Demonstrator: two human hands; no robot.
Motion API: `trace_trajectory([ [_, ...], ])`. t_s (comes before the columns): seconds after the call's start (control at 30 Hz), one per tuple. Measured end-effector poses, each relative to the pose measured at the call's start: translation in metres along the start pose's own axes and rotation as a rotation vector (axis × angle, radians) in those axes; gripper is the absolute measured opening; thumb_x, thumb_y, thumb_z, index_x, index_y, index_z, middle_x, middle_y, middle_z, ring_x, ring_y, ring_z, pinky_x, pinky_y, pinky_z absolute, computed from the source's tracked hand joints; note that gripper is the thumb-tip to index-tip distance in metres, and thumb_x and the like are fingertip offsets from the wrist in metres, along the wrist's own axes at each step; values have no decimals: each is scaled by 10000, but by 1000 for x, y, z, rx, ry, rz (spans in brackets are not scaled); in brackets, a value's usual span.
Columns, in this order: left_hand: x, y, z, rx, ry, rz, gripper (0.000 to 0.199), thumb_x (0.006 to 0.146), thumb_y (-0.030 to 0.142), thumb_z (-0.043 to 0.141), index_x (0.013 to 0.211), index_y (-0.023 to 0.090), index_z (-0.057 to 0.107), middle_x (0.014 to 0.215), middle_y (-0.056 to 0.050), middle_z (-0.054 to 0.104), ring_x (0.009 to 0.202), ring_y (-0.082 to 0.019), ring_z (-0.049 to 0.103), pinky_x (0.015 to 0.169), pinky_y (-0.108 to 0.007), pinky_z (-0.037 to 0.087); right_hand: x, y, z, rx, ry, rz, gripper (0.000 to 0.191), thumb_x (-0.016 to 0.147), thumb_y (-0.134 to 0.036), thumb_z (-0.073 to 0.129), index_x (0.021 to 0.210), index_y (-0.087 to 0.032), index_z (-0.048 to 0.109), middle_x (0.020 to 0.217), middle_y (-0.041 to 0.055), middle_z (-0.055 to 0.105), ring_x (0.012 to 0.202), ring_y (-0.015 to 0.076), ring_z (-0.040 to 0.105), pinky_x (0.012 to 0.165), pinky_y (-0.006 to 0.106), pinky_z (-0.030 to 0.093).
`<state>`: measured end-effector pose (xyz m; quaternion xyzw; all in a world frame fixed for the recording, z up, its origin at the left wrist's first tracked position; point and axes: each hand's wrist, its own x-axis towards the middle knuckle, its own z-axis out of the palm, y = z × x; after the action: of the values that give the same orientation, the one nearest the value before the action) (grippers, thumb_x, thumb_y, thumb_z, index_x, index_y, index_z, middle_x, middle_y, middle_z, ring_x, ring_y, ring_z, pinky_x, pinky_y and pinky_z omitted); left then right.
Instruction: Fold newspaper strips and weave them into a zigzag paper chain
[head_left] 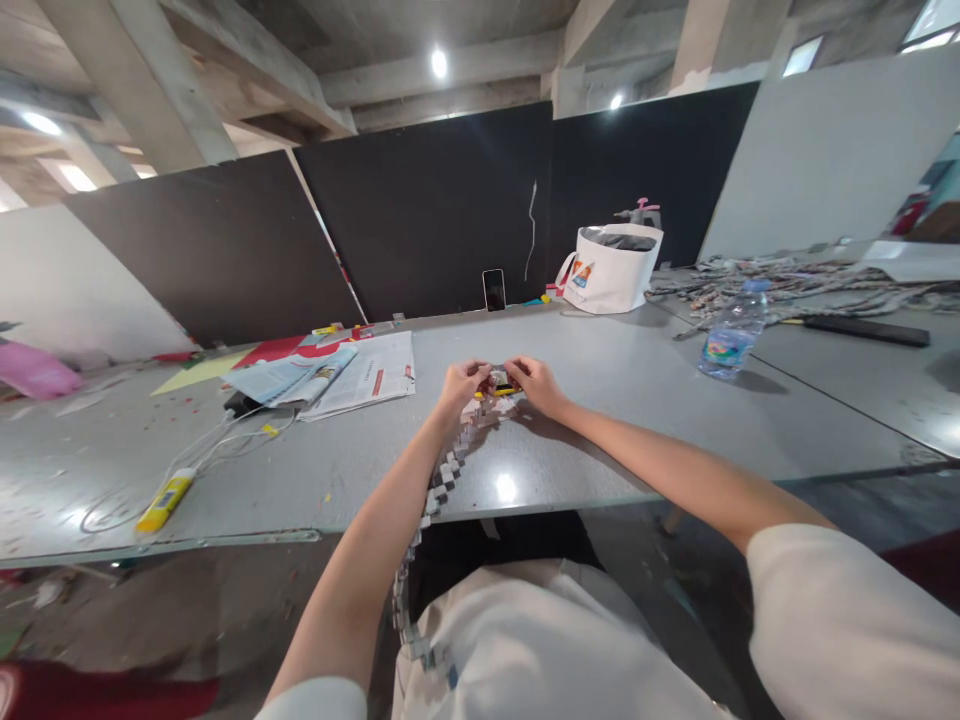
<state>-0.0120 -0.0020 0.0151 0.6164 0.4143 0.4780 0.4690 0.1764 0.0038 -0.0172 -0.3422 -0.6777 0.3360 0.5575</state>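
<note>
Head view: we look down on a grey table (pixel 600 420) and on two bare arms that meet near the middle of the frame.
Left hand: our left hand (pixel 459 385) is closed on the upper end of a woven paper chain (pixel 442 480); the fingers curl over it.
Right hand: our right hand (pixel 534 385) pinches the same end from the other side, so the two hands are together, almost touching.
Yellow piece: a small yellow piece (pixel 501 391) shows between the fingertips; we cannot tell what it is.
Chain: from the hands it runs down and to the left across the table, goes over the near edge and hangs to the lap at the bottom centre.
Left of centre: newspapers (pixel 330 378) lie flat; lower left there is a yellow device (pixel 165 502) with a white cable (pixel 217 445).
Back of table: a phone (pixel 493 290) stands upright against the dark wall, and a white bag (pixel 611 268) stands to the right of it.
Right side: a water bottle (pixel 731 340) stands on the table, and a heap of paper strips (pixel 795 280) lies behind it.
</note>
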Motion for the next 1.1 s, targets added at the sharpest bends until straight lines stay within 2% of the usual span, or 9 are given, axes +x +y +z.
trace_trajectory([
  [0.17, 1, -1, -2, -1, 57, 12, 264, 921, 395, 735, 911, 141, 668, 722, -54, 749, 615, -154, 703, 624, -264, 554, -2, -1, 2, -40, -23, -22, 482, 945, -666, 607, 804, -208, 664, 673, 18, 632, 631, 171, 539, 649, 310, 423],
  [0.43, 2, -5, -1, 71, 72, 70, 257, 920, 405, 720, 890, 156, 664, 697, -47, 735, 600, -166, 697, 593, -267, 540, -1, 4, 1, -121, -5, -39, 452, 977, -599, 595, 745, -215, 648, 646, 26, 655, 619, 180, 568, 666, 312, 415],
  [0.53, 1, -8, -3, 124, 57, 131, 259, 912, 409, 710, 872, 156, 674, 671, -37, 707, 591, -157, 670, 578, -256, 513, -3, 5, 0, -171, -56, -79, 449, 988, -592, 588, 772, -207, 670, 666, 24, 652, 633, 177, 557, 657, 301, 389],
  [0.7, -2, -15, -3, 244, 5, 237, 272, 918, 419, 674, 832, 161, 686, 609, -11, 644, 552, -132, 590, 558, -242, 441, -5, 11, -3, -245, -220, -172, 500, 1011, -593, 559, 737, -193, 683, 638, 19, 619, 615, 165, 520, 633, 287, 344],
  [0.9, -4, -17, -1, 292, 50, 300, 238, 924, 387, 648, 824, 174, 684, 583, 4, 628, 531, -131, 583, 544, -242, 424, -4, 19, -3, -282, -254, -208, 570, 1033, -622, 514, 781, -158, 728, 619, 26, 620, 586, 152, 513, 610, 280, 324],
  [1.1, -2, -21, -1, 321, 45, 299, 240, 927, 388, 649, 822, 176, 685, 575, -1, 639, 530, -135, 590, 535, -243, 423, -3, 23, -3, -295, -272, -192, 590, 1044, -636, 497, 797, -153, 729, 636, 31, 632, 595, 156, 525, 603, 281, 335],
])
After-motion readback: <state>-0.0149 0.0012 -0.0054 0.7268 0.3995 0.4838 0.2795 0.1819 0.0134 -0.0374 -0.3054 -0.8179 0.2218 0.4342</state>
